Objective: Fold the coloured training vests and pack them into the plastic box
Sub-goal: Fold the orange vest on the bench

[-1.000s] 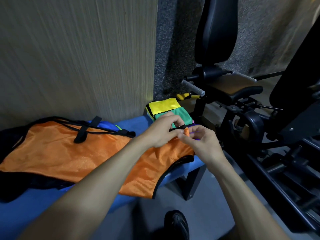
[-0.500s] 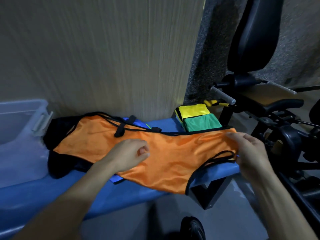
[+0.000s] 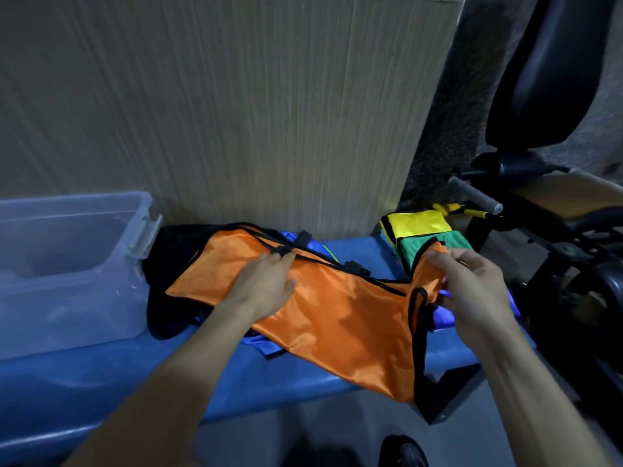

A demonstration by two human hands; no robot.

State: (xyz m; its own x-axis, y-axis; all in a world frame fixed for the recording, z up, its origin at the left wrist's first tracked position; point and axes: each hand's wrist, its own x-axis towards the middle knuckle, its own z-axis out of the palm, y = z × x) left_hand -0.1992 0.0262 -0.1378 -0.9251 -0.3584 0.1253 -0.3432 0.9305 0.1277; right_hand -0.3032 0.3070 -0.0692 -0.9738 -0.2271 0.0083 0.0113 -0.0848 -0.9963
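My left hand (image 3: 266,284) lies flat on the orange vest (image 3: 330,318), fingers straight and spread toward twelve o'clock, fingertips touching its black trim. My right hand (image 3: 472,291), at three o'clock from it, pinches the vest's right end, lifting a bunched corner of cloth off the bench (image 3: 141,372). The vest is spread across the blue bench, its lower edge hanging over the front. Under it lie a black vest (image 3: 172,264), showing at nine o'clock, and a blue vest (image 3: 266,345), peeking out at twelve and six o'clock.

The clear plastic box (image 3: 67,264) stands on the bench at nine o'clock, just beside the black vest, its latch (image 3: 145,237) toward the pile. I see nothing inside it, though its walls are hazy. At one o'clock of the orange vest sits a folded stack, the yellow vest (image 3: 418,224) and green vest (image 3: 435,247) on top, close behind my right hand. A wooden wall panel (image 3: 236,112) backs the bench. A black exercise machine (image 3: 553,197) crowds the three o'clock side, one grey handle (image 3: 475,195) pointing toward the stack. A black shoe (image 3: 401,453) shows at six o'clock on the floor. No writing is legible.
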